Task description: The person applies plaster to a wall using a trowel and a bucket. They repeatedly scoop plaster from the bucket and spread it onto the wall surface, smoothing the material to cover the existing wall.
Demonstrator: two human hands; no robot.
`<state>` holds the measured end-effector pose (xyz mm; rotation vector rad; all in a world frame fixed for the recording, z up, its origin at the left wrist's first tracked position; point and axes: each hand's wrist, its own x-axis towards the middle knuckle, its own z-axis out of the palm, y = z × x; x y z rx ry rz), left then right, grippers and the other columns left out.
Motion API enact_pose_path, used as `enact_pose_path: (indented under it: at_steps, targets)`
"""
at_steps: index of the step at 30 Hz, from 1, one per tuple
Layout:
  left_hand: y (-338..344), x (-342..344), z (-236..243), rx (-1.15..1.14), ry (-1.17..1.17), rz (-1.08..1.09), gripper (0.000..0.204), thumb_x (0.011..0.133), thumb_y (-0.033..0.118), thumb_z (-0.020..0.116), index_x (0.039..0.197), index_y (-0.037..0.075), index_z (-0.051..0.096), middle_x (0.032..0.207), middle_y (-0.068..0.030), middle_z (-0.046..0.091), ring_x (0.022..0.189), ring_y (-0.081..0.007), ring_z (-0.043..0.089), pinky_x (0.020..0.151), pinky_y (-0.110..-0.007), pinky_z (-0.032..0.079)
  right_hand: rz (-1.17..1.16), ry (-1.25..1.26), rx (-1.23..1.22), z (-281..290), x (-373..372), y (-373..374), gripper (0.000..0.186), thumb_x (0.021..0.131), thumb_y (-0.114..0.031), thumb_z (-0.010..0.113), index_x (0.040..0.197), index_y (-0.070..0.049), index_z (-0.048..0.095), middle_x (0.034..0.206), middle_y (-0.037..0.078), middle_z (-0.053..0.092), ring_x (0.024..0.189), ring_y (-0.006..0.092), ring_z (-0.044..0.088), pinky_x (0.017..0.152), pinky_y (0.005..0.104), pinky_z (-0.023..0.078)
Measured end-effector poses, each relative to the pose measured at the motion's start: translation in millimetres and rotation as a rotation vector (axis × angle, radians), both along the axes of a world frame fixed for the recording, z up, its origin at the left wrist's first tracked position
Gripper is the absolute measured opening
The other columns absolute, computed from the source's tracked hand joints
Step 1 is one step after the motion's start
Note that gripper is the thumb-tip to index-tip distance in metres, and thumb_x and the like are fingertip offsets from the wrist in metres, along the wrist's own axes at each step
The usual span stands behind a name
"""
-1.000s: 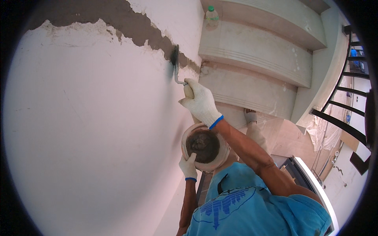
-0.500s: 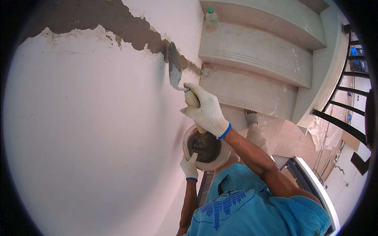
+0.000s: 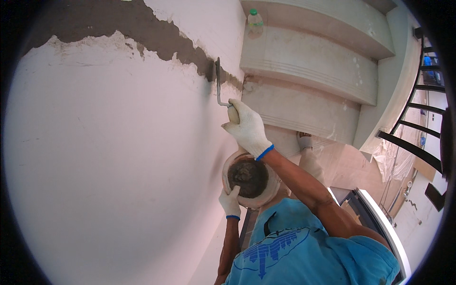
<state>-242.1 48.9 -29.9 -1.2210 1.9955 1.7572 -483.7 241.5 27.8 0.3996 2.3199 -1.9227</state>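
- At far left, we see a white wall, smooth apart from a few faint scuffs.
- Across its top, a grey band of mortar-like material runs toward the stairs, broad and fairly even at left, narrowing rightward. Its lower border is ragged, with crumbly white patches.
- By our judgement, most of the visible band is covered; the thin, uneven right end and the rough borders look unfinished.
- Near that right end stands a trowel, seen edge-on, its thin grey blade pointing up. We cannot tell whether it touches the wall.
- Below, the gloved left hand grips a bucket, thumb over the rim; we cannot see its fingers underneath.
- Just above, the gloved right hand is closed around the trowel's pale handle.
- Beneath that wrist sits the round, whitish, smeared bucket, holding dark grey mix heaped mid-way.
- At right, we find pale, dusty stairs.
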Motion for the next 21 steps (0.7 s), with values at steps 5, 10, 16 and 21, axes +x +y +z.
enact_pose_path:
  at_steps: [5,10,16,21]
  targets:
    - [1,0,6,-0.008,-0.03,0.003,0.043,0.089,0.009,0.078,0.126,-0.009,0.071,0.115,-0.0104,0.075,0.1,-0.02,0.069,0.092,-0.034,0.054,0.006,0.002,0.092,1,-3,-12,0.071,0.082,-0.019,0.08,0.145,-0.003,0.054,0.128,0.024,0.066,0.115,0.0454,0.066,0.096,0.0507,0.055]
    - [-2,4,2,-0.017,-0.008,-0.009,0.042,0.089,0.009,0.078,0.126,-0.009,0.071,0.115,-0.0108,0.075,0.101,-0.0201,0.069,0.092,-0.034,0.054,0.074,-0.048,0.27,4,-12,-40,0.078,0.082,-0.019,0.082,0.15,-0.006,0.046,0.116,0.021,0.065,0.107,0.0438,0.068,0.087,0.052,0.056]
    - [-4,6,-1,0.012,-0.002,0.004,0.042,0.09,0.008,0.078,0.127,-0.009,0.071,0.116,-0.011,0.075,0.102,-0.0205,0.069,0.093,-0.034,0.054,0.115,-0.041,0.27,12,-5,-55,0.079,0.083,-0.021,0.082,0.15,-0.008,0.042,0.109,0.021,0.063,0.101,0.0451,0.068,0.082,0.0524,0.057]
    - [-4,11,-5,0.008,0.004,-0.002,0.042,0.09,0.009,0.078,0.127,-0.01,0.07,0.116,-0.0109,0.075,0.102,-0.0205,0.069,0.093,-0.035,0.055,0.149,0.04,0.249,25,26,-35,0.077,0.081,-0.018,0.082,0.149,-0.009,0.046,0.113,0.02,0.064,0.102,0.0428,0.069,0.083,0.0502,0.057]
